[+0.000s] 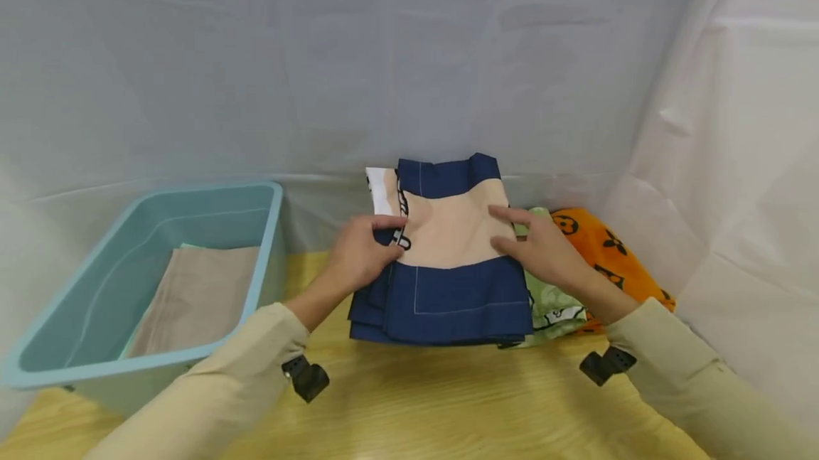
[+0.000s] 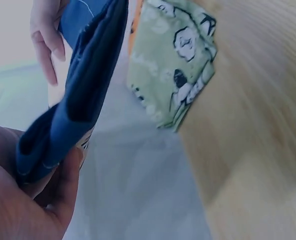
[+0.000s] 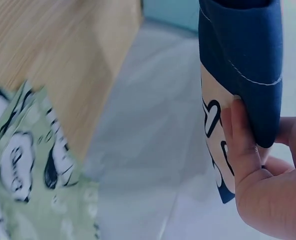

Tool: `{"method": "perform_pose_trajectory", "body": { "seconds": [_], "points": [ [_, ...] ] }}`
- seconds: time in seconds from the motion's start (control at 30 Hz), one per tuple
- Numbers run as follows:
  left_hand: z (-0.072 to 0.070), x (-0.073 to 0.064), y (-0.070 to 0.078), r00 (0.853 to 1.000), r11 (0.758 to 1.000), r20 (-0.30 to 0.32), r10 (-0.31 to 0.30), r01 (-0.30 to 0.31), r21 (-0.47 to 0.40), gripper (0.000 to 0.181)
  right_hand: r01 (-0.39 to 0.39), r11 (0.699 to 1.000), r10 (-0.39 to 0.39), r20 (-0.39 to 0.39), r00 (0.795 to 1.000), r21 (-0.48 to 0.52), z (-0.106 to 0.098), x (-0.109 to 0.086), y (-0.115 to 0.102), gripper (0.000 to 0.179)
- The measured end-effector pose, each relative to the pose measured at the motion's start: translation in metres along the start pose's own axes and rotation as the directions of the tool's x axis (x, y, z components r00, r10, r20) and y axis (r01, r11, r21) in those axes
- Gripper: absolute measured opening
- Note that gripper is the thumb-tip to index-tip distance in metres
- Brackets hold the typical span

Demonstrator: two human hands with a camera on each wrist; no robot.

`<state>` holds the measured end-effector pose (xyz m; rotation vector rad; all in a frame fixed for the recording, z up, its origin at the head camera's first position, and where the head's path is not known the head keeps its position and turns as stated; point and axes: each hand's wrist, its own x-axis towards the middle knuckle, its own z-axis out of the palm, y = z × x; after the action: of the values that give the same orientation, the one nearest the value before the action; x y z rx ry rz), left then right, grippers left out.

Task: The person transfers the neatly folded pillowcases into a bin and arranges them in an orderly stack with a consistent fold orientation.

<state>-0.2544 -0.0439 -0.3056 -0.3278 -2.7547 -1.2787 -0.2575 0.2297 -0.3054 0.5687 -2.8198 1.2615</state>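
Note:
A folded cloth (image 1: 453, 231), navy blue with a broad peach band and black lettering, is held up between both hands above the table. My left hand (image 1: 361, 250) grips its left edge, thumb and fingers on opposite faces. On the other side my right hand (image 1: 544, 247) pinches the right edge in the same way. In the left wrist view the thick folded layers of the navy cloth (image 2: 83, 90) show edge-on. The right wrist view shows fingers (image 3: 242, 140) against the lettered face of the cloth.
At the left stands a light blue plastic bin (image 1: 271, 232) with a folded grey-brown cloth (image 1: 198, 296) inside. Behind my right hand lie a green patterned cloth (image 1: 553, 307) and an orange cloth (image 1: 614, 254) with black motifs. White sheeting (image 1: 384, 69) hangs behind the wooden table (image 1: 416, 403).

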Motion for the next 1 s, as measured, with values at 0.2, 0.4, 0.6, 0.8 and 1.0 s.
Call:
{"method": "perform_pose_trajectory", "body": {
  "seconds": [0.2, 0.4, 0.6, 0.8, 1.0],
  "points": [
    [-0.034, 0.004, -0.002, 0.996, 0.993, 0.032, -0.089, 0.091, -0.081, 0.043, -0.047, 0.995, 0.050, -0.036, 0.998, 0.087, 0.001, 0.007, -0.023, 0.053],
    [-0.067, 0.003, -0.010, 0.997, 0.995, 0.041, -0.071, 0.074, -0.062, 0.043, -0.076, 0.958, 0.079, -0.001, 0.997, 0.277, 0.012, 0.021, -0.042, 0.054],
    [-0.096, -0.002, -0.015, 0.997, 0.997, 0.037, -0.074, 0.075, -0.013, 0.044, -0.102, 0.896, 0.099, 0.029, 0.995, 0.433, 0.032, 0.041, -0.058, 0.054],
    [-0.123, 0.000, -0.033, 0.987, 0.987, 0.028, -0.156, 0.154, 0.048, 0.048, -0.101, 0.894, 0.104, 0.018, 0.994, 0.436, 0.058, 0.060, -0.076, 0.052],
    [-0.149, -0.001, -0.058, 0.983, 0.981, 0.034, -0.180, 0.177, 0.080, 0.052, -0.093, 0.863, 0.095, 0.022, 0.995, 0.496, 0.086, 0.076, -0.090, 0.052]
  ]
}}
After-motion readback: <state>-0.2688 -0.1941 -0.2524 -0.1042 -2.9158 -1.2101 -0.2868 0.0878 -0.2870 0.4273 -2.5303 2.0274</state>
